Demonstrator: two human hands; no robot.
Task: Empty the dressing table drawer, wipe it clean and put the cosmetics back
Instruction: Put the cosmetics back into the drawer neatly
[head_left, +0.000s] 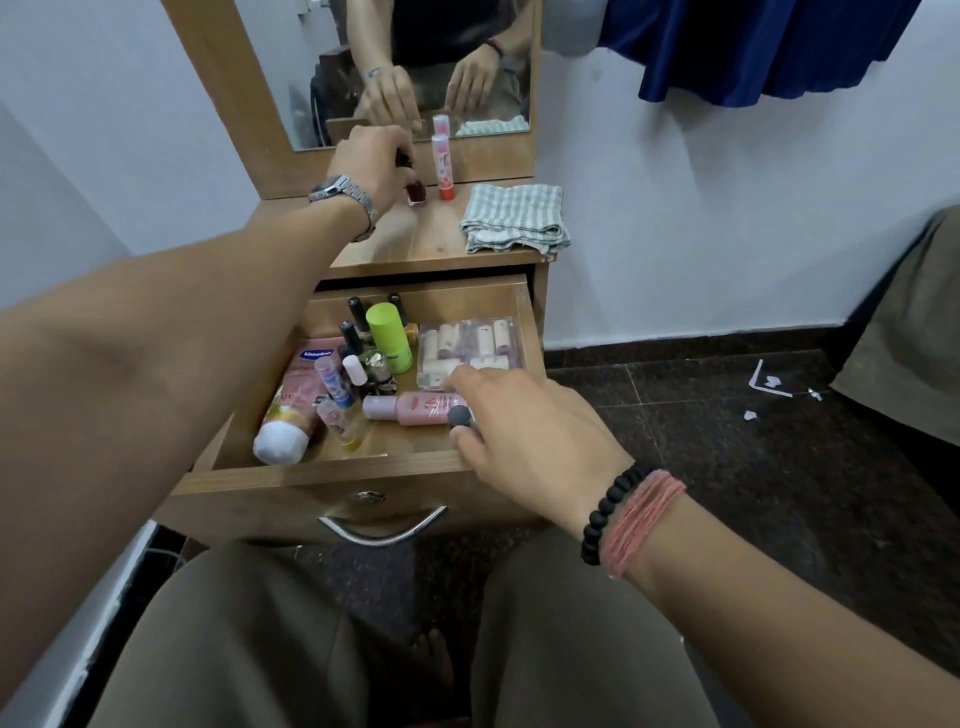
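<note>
Head view: the left hand pinches a nail polish bottle by its cap, standing it at the tabletop rear edge beside 1 lip balm stick. The right hand grips a dark-capped item inside the open drawer, which is mostly full. Risk: a careless release may topple the bottle against the stick.

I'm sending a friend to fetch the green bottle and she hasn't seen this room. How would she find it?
Look below the mirror at the open drawer of the dressing table. At its back, left of the clear box, the green bottle stands among dark nail polishes. It is the only lime-green thing and the tallest there.
</note>
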